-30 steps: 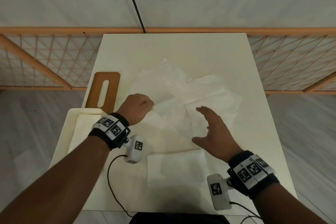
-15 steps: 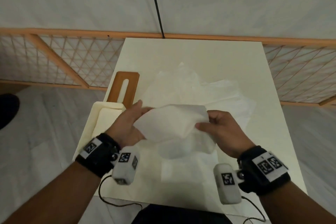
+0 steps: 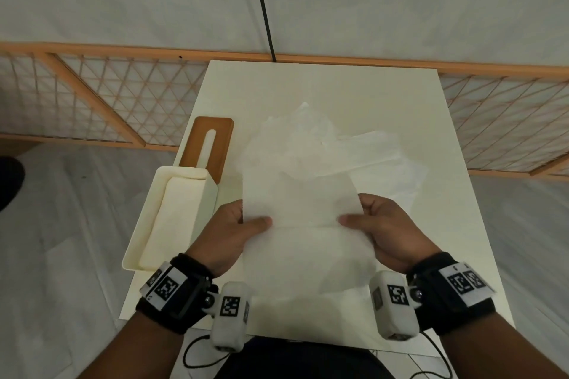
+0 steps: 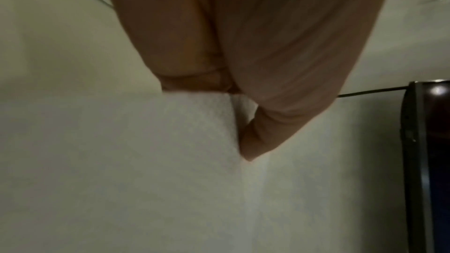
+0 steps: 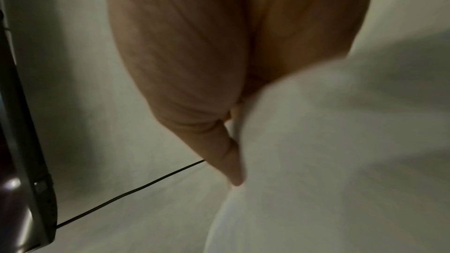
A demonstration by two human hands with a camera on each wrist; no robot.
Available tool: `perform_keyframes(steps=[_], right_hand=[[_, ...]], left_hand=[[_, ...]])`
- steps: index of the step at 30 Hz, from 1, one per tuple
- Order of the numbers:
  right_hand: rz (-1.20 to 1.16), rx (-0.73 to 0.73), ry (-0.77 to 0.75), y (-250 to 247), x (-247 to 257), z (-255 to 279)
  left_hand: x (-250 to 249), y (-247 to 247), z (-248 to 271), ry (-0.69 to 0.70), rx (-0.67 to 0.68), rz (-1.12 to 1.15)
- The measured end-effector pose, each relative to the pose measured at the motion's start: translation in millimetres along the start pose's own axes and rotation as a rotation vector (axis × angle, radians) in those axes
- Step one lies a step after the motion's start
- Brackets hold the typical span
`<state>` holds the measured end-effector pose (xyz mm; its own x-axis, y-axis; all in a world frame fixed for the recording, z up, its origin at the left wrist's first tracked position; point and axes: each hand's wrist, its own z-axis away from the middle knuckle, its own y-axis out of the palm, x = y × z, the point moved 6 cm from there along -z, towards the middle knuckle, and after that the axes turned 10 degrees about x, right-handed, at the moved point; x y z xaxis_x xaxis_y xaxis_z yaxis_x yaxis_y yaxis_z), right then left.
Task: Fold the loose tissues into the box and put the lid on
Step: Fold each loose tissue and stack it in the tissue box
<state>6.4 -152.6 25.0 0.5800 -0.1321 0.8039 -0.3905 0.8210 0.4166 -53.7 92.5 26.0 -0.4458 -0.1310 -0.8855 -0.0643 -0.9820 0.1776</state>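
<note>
Left hand (image 3: 234, 231) and right hand (image 3: 385, 224) each pinch a thin tissue (image 3: 301, 209) held above the table (image 3: 323, 92); uneven pulling could tear or skew it.

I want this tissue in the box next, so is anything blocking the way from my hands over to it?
Nothing visible does. The tissue hangs between both hands, and the open box sits just beside the left hand.

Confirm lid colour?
Brown lid with a pale slot; head view shows it best.
</note>
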Motion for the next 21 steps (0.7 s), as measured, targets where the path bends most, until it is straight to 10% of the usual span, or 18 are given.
perform_keyframes(steps=[12, 21], right_hand=[[0.239, -0.074, -0.107, -8, 1, 6], [0.240, 0.006, -0.230, -17, 11, 13]], left_hand=[[-15, 1, 13, 0.072, 0.071, -0.432], [-25, -6, 12, 0.193, 0.033, -0.230]])
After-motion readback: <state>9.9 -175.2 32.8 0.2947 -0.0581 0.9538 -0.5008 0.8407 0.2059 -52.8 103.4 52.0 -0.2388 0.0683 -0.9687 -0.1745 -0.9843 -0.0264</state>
